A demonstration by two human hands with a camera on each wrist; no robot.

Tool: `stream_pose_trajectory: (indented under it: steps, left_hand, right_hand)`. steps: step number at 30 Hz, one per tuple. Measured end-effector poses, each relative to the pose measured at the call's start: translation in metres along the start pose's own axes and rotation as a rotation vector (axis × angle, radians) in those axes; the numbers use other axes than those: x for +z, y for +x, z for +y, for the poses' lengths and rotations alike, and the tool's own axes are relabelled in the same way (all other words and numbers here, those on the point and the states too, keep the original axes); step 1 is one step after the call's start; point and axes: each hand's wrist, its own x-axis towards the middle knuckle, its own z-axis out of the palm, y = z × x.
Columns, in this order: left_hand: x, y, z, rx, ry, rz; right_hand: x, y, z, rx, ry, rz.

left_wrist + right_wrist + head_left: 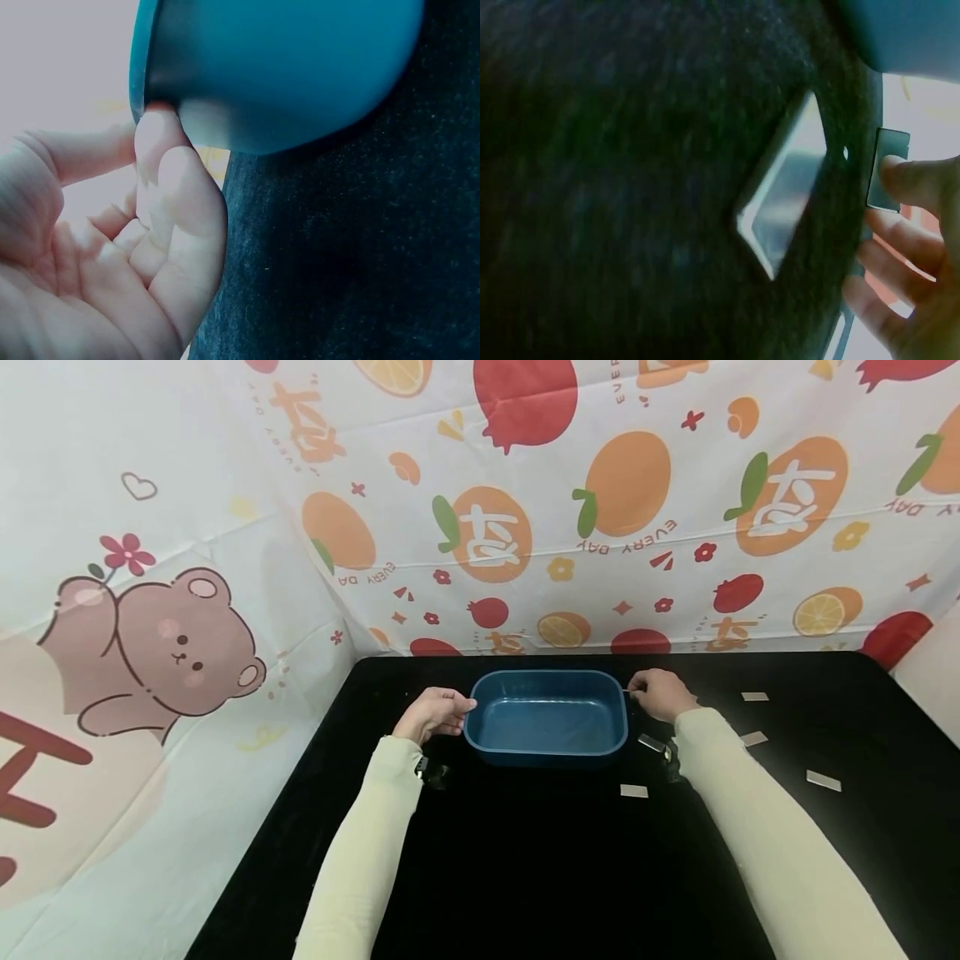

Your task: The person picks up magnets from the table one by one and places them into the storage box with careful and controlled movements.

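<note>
Sideways is the direction that seems to count: the blue rectangular tub (546, 752) lies just left of the right hand's grip, its long axis running across from one hand to the other. The right hand (663, 693) pinches a small flat rectangular plate (893, 140), with the thumb laid on its face and the other fingers loosely bent beneath. In the head view only a sliver of that plate shows, pointing left from the fingertips at the tub's right end; whether it touches the rim there is unclear, though the right wrist view shows a gap between plate and wall.

At the opposite end, the left hand (435, 712) has the tub's rim nipped between thumb and forefinger, so the right hand is the nearer one to the loose pieces. Closest of these is a glossy silvery plate (787, 195), flat on the black tabletop (525, 868) on the person's side of the right grip, its long axis slanted. Another pale plate (633, 791) lies beyond it, closer to the body, and three more pale plates (823, 780) are scattered to the grip's right, well apart from the tub.
</note>
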Motion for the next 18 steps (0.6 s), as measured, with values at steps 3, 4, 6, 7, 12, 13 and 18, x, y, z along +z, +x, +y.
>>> stream_pose_trajectory:
  steps: [3,4,6,7,12,13,18]
  left_hand:
    - [-0.001,0.002,-0.002,0.0,-0.004,-0.012]
    - [-0.002,0.002,-0.002,0.002,-0.002,-0.016]
    - [-0.003,0.003,-0.004,-0.002,0.0,-0.017]
    - [-0.004,0.003,-0.004,-0.004,0.001,-0.016]
    - [-0.005,0.002,-0.005,-0.005,0.001,-0.013]
    - [-0.004,0.003,-0.005,-0.005,0.0,-0.014]
    - [-0.002,0.004,-0.003,-0.01,-0.003,-0.026]
  right_hand:
    - [-0.006,-0.005,0.003,0.007,0.021,0.011]
    - [-0.008,-0.007,0.004,0.003,0.015,0.016]
    - [-0.013,-0.011,0.005,-0.008,0.006,0.02]
    - [-0.015,-0.012,0.006,-0.013,-0.002,0.021]
    - [-0.024,-0.021,0.007,-0.026,-0.032,0.034]
    - [-0.026,-0.023,0.007,-0.029,-0.031,0.036]
    - [-0.031,-0.031,0.007,-0.029,-0.016,0.04]
